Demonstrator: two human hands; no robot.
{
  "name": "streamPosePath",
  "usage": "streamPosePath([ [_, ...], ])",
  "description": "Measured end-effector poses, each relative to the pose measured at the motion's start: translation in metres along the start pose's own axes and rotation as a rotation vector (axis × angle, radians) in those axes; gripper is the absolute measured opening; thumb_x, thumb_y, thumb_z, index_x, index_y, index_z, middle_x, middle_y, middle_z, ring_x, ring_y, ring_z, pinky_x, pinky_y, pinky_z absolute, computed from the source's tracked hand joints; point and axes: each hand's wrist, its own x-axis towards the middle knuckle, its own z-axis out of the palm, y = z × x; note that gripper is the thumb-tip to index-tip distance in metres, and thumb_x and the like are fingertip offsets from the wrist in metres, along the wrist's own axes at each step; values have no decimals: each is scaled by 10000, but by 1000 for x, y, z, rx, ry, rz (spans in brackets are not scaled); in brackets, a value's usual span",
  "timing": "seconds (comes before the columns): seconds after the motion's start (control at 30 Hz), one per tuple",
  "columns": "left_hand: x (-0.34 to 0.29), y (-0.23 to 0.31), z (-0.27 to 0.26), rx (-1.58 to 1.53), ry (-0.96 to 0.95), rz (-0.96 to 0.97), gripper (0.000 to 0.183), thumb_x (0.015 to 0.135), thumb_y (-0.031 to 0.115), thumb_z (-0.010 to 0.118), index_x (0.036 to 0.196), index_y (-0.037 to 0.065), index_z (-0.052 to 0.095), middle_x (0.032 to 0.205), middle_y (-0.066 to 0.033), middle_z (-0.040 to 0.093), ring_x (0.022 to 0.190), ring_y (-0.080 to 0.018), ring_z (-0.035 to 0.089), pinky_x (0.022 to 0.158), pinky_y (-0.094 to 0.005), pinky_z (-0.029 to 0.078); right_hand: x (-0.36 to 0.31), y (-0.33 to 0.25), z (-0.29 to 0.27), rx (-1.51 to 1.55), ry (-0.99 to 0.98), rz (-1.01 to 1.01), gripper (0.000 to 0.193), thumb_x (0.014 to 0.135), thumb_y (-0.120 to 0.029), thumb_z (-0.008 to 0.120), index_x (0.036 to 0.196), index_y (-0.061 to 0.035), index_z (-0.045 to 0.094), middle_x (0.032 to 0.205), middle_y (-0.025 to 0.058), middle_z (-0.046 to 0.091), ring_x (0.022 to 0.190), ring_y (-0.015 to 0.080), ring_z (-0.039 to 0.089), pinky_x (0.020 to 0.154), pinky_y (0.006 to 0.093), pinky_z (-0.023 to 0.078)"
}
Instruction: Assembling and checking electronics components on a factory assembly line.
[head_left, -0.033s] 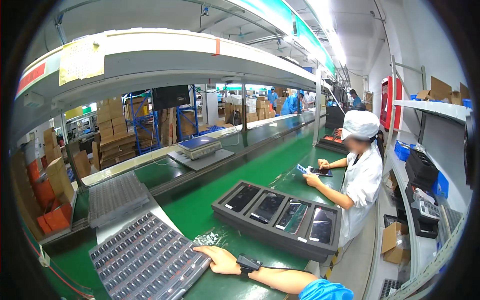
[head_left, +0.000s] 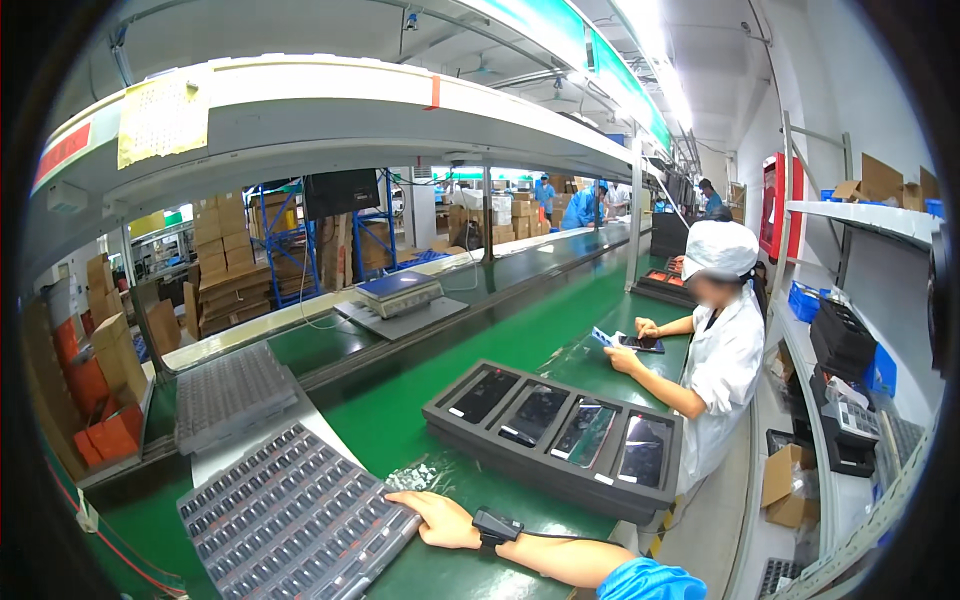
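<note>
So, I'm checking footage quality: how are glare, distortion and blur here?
Head view: the ceiling light glares almost white; the green table shows shiny patches; the overhead shelf bows; black rings the frame; a blurred patch sits below the white cap, while the right hand looks fairly sharp.

An electronics factory floor is indicated by the long green workbench [head_left: 385,385], where screened devices [head_left: 535,412] are held in a black foam tray [head_left: 540,463] at five o'clock and small parts in a partitioned tray [head_left: 385,545] at seven. A white cap [head_left: 722,248] and coat [head_left: 722,370] are worn by a co-worker between three and four; cartons [head_left: 222,245] are stacked at nine.
</note>
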Motion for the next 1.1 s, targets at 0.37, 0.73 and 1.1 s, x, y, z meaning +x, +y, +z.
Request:
streamPosePath([
  [0.37, 1, -4, -9, 61, 60, 38, 326, 940, 245, 692, 1164, 9, 665, 1153, -81, 649, 1083, -207, 575, 967, -378, 453, 2, 0, 7, 17, 24, -17, 793, 635, 76, 487, 1412, -85, 490, 1317, 190, 592, 1221, 387, 558, 1054, 433, 457],
  [0.73, 1, -10, -11, 103, 99, 66, 351, 941, 249, 690, 1180, -7, 656, 1173, -90, 644, 1100, -216, 571, 979, -381, 448, 1, 1, 4, 53, 17, -33, 805, 631, 78, 498, 1423, -69, 482, 1314, 214, 587, 1231, 404, 554, 1055, 436, 457],
  [1.1, 6, -11, -13, 144, 114, 83, 377, 943, 252, 687, 1197, -23, 646, 1193, -100, 640, 1116, -225, 567, 991, -385, 442, 2, 14, 12, 35, 4, -39, 812, 632, 74, 501, 1430, -70, 475, 1400, 188, 552, 1272, 377, 531, 1085, 427, 434],
])
